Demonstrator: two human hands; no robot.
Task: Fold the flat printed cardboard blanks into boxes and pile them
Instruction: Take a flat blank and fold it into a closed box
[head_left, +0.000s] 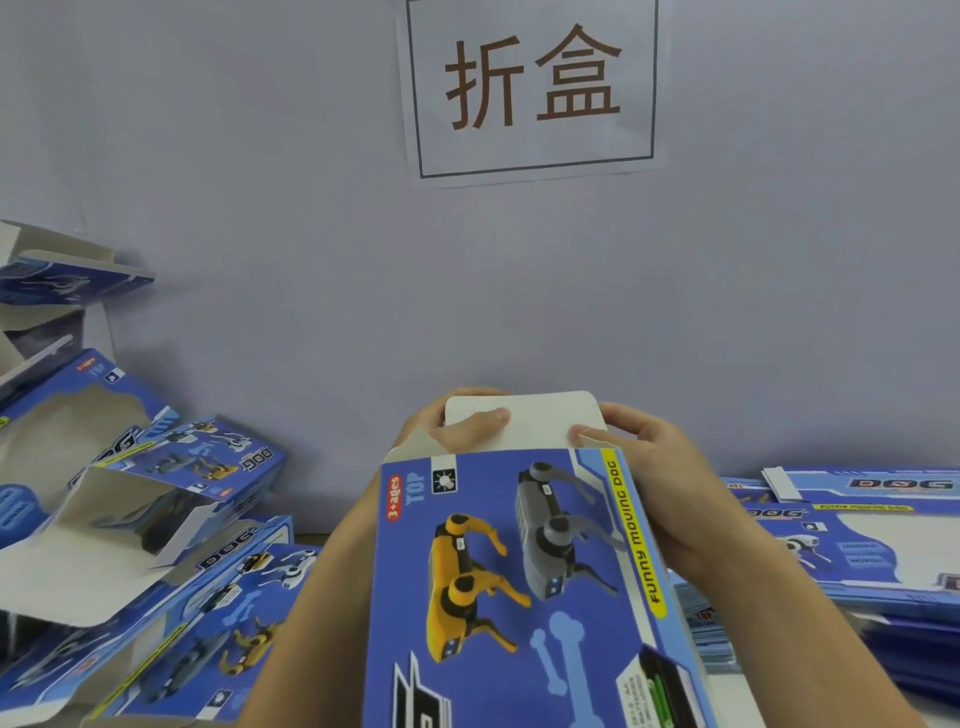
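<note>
A blue printed box (524, 587) with yellow and grey toy dogs on its panel is held up in front of me, far end upward. Its white end flap (540, 421) stands open at the top. My left hand (462, 423) grips the far left corner, thumb pressing on the flap. My right hand (649, 467) grips the right side, thumb on the flap's right edge. Folded boxes (156, 519) lie heaped at the left. Flat blanks (852, 540) are stacked at the right.
A grey wall (311, 260) rises just behind the table, with a white paper sign (530, 88) taped on it. The heap of boxes fills the left side up to the wall; the blank stack reaches the right edge of view.
</note>
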